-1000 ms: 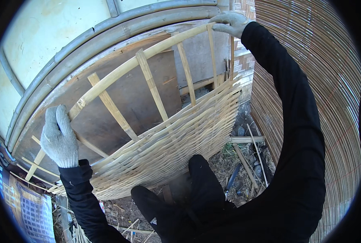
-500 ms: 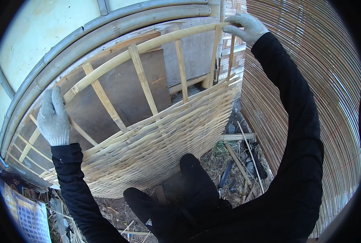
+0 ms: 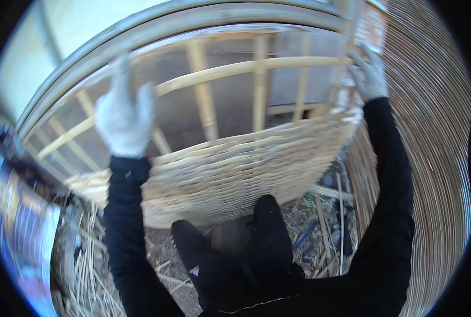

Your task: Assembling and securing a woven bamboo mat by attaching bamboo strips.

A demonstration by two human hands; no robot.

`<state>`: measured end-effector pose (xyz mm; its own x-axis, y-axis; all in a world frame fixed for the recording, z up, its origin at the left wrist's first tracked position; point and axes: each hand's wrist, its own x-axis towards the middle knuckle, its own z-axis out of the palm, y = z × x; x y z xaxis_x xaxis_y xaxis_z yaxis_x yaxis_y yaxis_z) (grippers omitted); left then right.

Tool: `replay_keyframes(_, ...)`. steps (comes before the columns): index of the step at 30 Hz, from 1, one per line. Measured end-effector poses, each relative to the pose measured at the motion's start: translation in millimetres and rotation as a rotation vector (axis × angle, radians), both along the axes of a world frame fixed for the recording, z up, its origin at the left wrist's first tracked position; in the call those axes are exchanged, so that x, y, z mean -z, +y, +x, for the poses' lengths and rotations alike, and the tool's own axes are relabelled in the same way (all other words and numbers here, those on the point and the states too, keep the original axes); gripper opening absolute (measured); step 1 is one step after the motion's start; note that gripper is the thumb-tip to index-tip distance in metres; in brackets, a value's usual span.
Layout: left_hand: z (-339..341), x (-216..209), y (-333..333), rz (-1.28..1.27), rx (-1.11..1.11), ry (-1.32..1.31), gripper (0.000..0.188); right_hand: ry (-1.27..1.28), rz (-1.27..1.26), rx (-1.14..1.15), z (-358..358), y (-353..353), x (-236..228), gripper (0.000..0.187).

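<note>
A partly woven bamboo panel (image 3: 241, 169) stands before my knees, with several upright bamboo slats (image 3: 260, 95) rising from its weave. A long pale bamboo strip (image 3: 214, 74) arcs across these slats, below their tops. My left hand (image 3: 123, 119), in a pale knit glove, is raised in front of the strip's left part. Its fingers and thumb are spread, and the strip passes behind it. At the strip's right end is my gloved right hand (image 3: 370, 74), its fingers and thumb bent around that end. Motion blurs both hands.
Thick bamboo poles (image 3: 204, 24) curve along the wall behind the panel. A slatted bamboo screen (image 3: 431, 137) rises at the right. Loose bamboo slivers (image 3: 90, 264) litter the ground at lower left, beside a printed sheet (image 3: 26, 227). Sticks (image 3: 322, 227) lie at lower right.
The strip now sits lower against the upright slats, whose tops show above it. My left hand has opened and moved right across the view. The view has turned, shifting the panel right.
</note>
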<state>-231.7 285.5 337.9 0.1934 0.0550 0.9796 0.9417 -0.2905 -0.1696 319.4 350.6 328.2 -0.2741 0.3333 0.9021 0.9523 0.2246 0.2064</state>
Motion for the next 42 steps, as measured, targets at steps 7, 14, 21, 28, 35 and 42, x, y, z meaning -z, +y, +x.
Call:
replay_keyframes(7, 13.6, 9.9, 6.5, -0.066, 0.056, -0.084, 0.064, -0.081, 0.019, 0.061, 53.7, 28.4, 32.5, 0.038)
replay_keyframes(14, -16.1, 4.9, -27.6, -0.102, 0.241, -0.013, 0.059, -0.125, -0.003, 0.009, 62.3, 49.7, 37.5, 0.038)
replay_keyframes(21, -227.7, 8.5, -61.4, 0.358, -0.136, -0.914, 0.058, -0.049, -0.018, 0.005, 69.1, 36.6, 40.1, 0.036)
replay_keyframes(28, -317.3, 33.9, -29.8, -0.201, 0.057, -1.060, 0.053, 0.248, 0.139, -0.198, 46.8, 52.8, 39.7, 0.042)
replay_keyframes(35, -337.9, 56.0, -37.8, -0.136, -0.237, -0.845, 0.035, 1.261, -0.244, -0.555, 134.8, 109.9, 53.7, 0.060)
replay_keyframes(42, -344.0, 57.0, -33.5, -0.105, -0.428, -0.679, 0.026, 1.568, -0.217, -0.780, 89.9, 98.3, 60.4, 0.052)
